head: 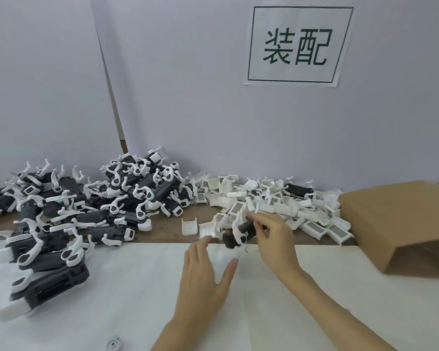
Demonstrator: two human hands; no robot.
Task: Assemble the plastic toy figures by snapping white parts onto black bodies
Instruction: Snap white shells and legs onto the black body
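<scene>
the table (162,234) is carrying everything, with a white sheet (137,287) lying over its near part. taking the cardboard box (395,224) as the landmark: far to the left of the box a big heap of finished figures (91,209) is spreading along the wall, black bodies with white pieces already on. just left of the box a pile of loose white parts (276,203) is lying against the wall.

the right hand (271,239) is hovering left of the box, in front of the white pile, its grip closing around a black body (241,233) that seems to be wearing one white piece. the left hand (208,272) is reaching forward beneath it, fingers straight and spread wide, holding nothing, fingertips nearing a loose white part (207,230) at the sheet's far edge.

the step in hand is probably fetching the next white piece. the next move is calling for pinching that part, lining it up with the body, and pressing until it clicks.
</scene>
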